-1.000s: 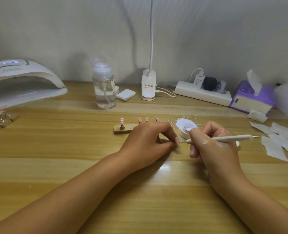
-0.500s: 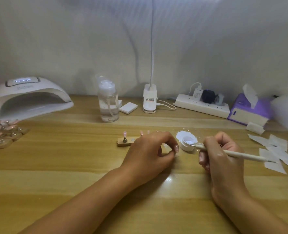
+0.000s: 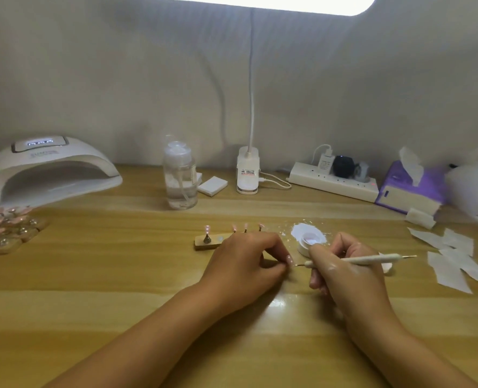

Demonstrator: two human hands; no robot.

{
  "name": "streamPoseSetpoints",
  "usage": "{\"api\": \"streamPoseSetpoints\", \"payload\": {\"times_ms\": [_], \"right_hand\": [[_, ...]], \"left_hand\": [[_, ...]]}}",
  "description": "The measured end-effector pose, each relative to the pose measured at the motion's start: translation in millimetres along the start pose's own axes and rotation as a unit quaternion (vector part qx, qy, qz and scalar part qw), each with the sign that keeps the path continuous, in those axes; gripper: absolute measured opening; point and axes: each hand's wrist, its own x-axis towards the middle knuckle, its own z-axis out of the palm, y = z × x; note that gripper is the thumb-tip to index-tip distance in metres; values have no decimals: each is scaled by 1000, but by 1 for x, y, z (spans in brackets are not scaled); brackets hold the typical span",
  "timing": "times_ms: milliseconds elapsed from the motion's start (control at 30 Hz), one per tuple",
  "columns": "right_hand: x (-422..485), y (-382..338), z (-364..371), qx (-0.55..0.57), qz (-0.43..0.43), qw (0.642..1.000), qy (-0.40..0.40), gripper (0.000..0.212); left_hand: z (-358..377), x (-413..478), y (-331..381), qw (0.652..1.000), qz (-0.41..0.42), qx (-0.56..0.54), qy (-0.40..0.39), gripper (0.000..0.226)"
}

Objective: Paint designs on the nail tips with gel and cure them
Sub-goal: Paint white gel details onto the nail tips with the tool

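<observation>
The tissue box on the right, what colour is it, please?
Purple rectangular tissue box, shown best in head view.

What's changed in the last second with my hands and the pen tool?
Half a second ago the right hand had the pen tool dipped in the white pot; it has since swung the tip back left to the left hand, as a second ago. Its grip on the pen never changed. The left hand stayed put, fingers curled, anything held hidden; the wooden stand stayed too.

1. A pale, faintly streaked wall (image 3: 120,79) is being lit from above by a bright lamp panel (image 3: 263,4).
2. Glare is being reflected on the light wooden table (image 3: 92,289) against that wall.
</observation>
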Motion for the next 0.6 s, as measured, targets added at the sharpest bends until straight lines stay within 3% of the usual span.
{"api": "streamPoseSetpoints", "payload": {"times_ms": [600], "right_hand": [[-1,-3,0,4,5,1000,-8,39]], "left_hand": [[-1,1,0,1000,15,12,-1,11]]}}
